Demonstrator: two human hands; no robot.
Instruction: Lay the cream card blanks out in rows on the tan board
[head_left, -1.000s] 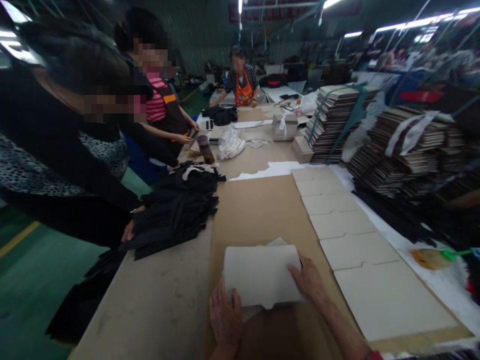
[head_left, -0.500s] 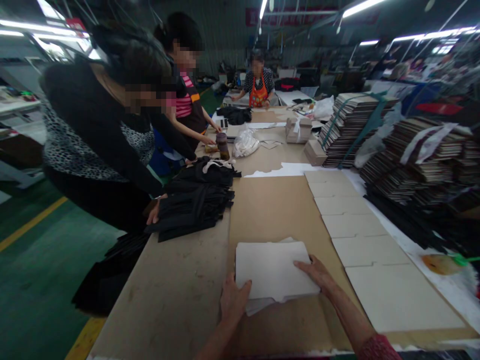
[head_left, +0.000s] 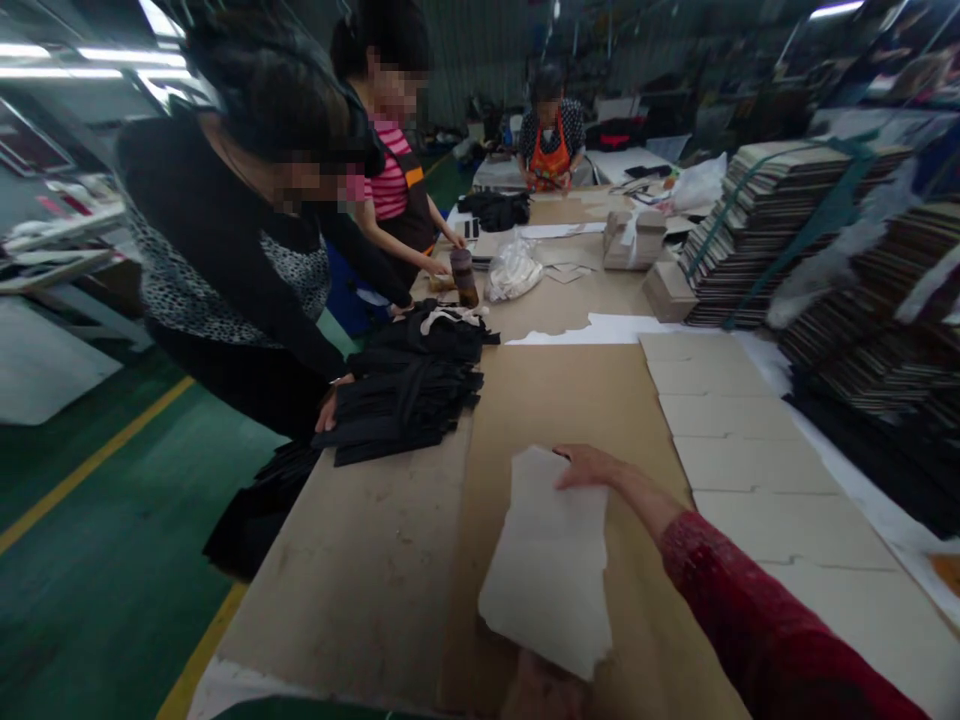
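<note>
A light grey sheet or thin stack of sheets (head_left: 551, 560) is tilted over the brown board (head_left: 562, 390) in front of me. My right hand (head_left: 589, 467) grips its far right corner, thumb and fingers closed at the edge. At the near end my left hand (head_left: 546, 688) is blurred and mostly covered by the sheets, so its fingers do not show. Along the right lies a row of overlapping grey card pieces (head_left: 787, 510). Black fabric strips (head_left: 409, 400) lie in a pile at the left, under a co-worker's hand.
Tied stacks of boards (head_left: 772, 220) stand at the back right. A brown jar (head_left: 463, 278) and a clear plastic bag (head_left: 514, 268) sit beyond the black strips. Two people lean in from the left; another in an orange apron (head_left: 551, 155) is at the far end.
The sheets have turned from lying crosswise to lengthwise. My right hand has moved to their far corner, and my left hand has gone to the near end, partly hidden. The view has shifted.
</note>
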